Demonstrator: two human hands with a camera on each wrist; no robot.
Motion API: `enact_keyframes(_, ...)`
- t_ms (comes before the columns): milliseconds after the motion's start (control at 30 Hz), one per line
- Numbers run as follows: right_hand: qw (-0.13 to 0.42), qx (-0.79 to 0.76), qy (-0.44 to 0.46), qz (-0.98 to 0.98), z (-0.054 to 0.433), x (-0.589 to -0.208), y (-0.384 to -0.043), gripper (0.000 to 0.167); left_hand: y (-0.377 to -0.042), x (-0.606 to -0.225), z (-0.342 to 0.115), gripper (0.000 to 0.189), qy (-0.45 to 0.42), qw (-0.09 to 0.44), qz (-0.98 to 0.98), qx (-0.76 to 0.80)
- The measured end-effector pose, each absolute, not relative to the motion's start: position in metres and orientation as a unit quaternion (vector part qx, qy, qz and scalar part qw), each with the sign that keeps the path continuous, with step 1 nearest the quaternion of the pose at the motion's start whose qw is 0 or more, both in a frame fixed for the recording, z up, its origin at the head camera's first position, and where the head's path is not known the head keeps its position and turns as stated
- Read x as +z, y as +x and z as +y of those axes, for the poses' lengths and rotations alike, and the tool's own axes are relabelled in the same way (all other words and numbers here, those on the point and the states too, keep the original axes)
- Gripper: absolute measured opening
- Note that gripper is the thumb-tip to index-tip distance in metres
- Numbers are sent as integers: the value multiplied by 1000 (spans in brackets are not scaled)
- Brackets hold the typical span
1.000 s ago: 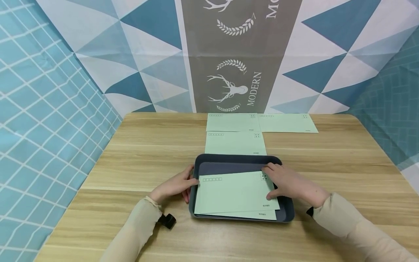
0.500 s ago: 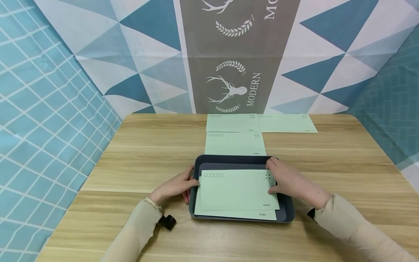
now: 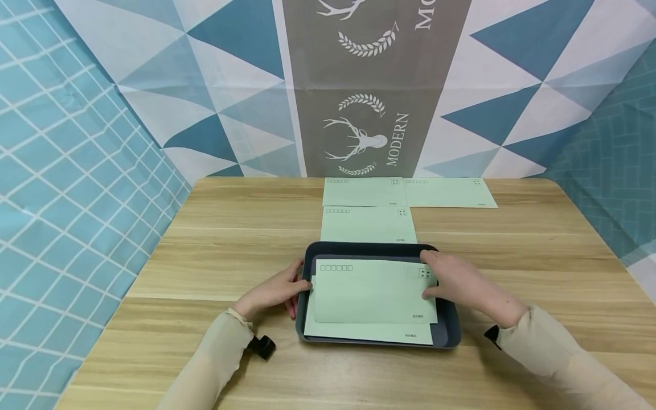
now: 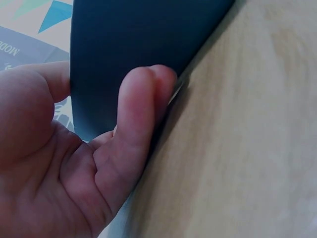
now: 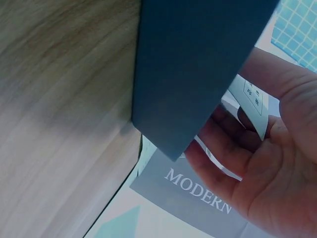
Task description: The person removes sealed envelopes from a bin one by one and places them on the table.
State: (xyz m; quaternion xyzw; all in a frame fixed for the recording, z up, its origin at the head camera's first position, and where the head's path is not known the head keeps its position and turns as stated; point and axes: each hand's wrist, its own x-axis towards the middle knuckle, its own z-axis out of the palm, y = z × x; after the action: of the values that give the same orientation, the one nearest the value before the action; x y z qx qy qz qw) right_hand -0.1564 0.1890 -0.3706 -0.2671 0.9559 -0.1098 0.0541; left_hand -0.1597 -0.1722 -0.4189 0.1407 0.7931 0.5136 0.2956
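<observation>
A dark grey tray [image 3: 353,249] holds pale green envelopes. My left hand [image 3: 274,290] grips its left side, thumb over the rim and fingers against the outer wall [image 4: 104,44]. At the tray's right end, my right hand [image 3: 456,282] pinches the right edge of the top envelope [image 3: 374,293]. In the right wrist view, a printed corner of that envelope [image 5: 251,101] shows between thumb and fingers, beside the tray's outer wall [image 5: 183,64]. Another envelope [image 3: 369,332] lies beneath, its front and left edges sticking out.
Beyond the tray, one envelope [image 3: 366,225] lies on the wooden table [image 3: 246,245], partly behind the tray's far rim. Two more envelopes, a left one [image 3: 364,192] and a right one [image 3: 451,192], lie along the table's back edge. Patterned cloth [image 3: 359,74] hangs behind.
The top envelope has shifted toward the tray's far side and slightly right, uncovering more of the one below. My right hand has moved slightly right with it. My left hand stays at the tray.
</observation>
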Motion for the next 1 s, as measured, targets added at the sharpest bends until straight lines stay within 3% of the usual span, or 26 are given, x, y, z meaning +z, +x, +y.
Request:
enact_keyframes(667,32,-239,-261,935,196,-356,-151,32,-160,-421,-172,63,145,290,792,517)
enact_keyframes(867,4,-284,-234,930,197,-356,-152,34,-160,-420,-171,63,141,287,795,516)
enact_keyframes(1000,-17,-323,-204,924,198,-358,-153,27,-160,-420,-171,63,140,289,793,518)
